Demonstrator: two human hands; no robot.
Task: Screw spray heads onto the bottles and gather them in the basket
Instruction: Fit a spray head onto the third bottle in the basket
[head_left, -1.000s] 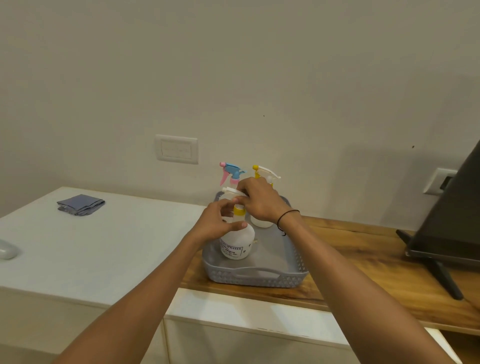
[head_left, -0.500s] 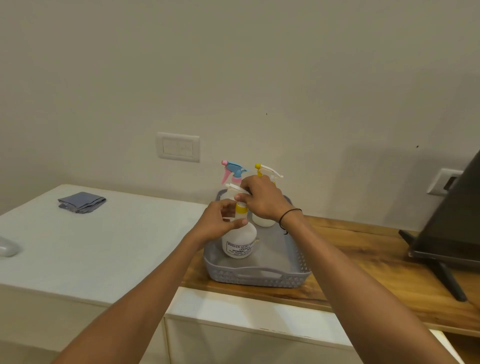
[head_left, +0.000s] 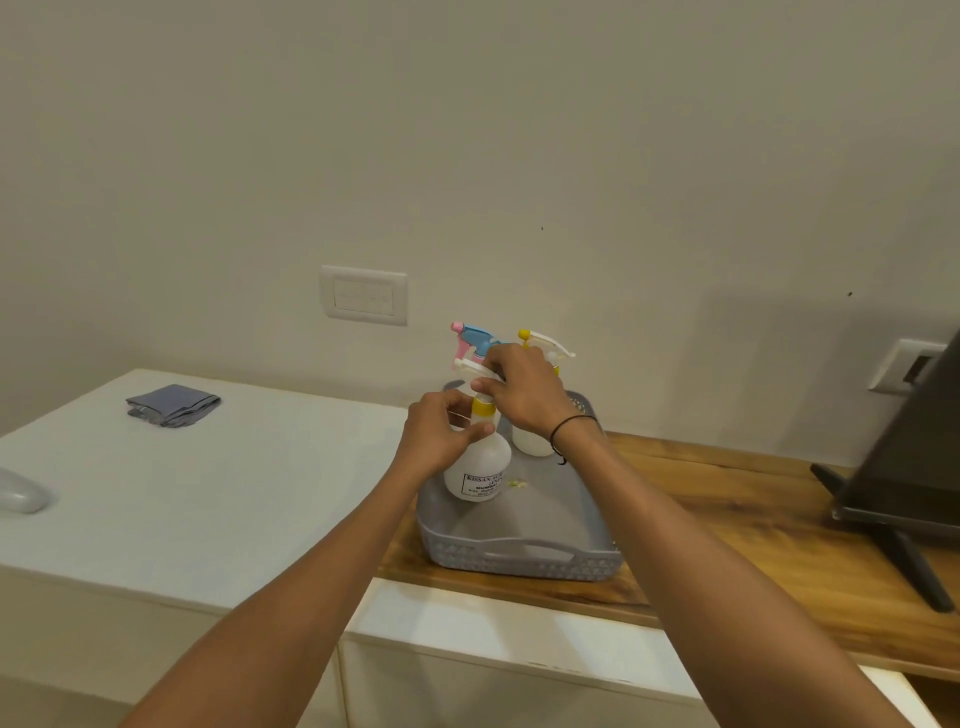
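Note:
A grey basket (head_left: 519, 558) sits on the wooden counter. Inside it stands a white labelled bottle (head_left: 480, 470) with a yellow collar and a white spray head (head_left: 475, 368). My left hand (head_left: 441, 436) grips the bottle at its neck and shoulder. My right hand (head_left: 524, 389) is closed on the spray head from above. Behind my hands, at the back of the basket, stand a bottle with a blue and pink spray head (head_left: 475, 338) and a white bottle with a yellow and white spray head (head_left: 545, 345); their bodies are mostly hidden.
A folded grey cloth (head_left: 174, 405) lies on the white cabinet top at the left, and a white rounded object (head_left: 21, 491) sits at the left edge. A dark monitor on a stand (head_left: 904, 467) occupies the right of the wooden counter (head_left: 727, 499). Wall sockets are behind.
The bottle sits slightly further back in the basket than before. My right hand has shifted a little on the spray head while my left hand keeps its hold on the neck.

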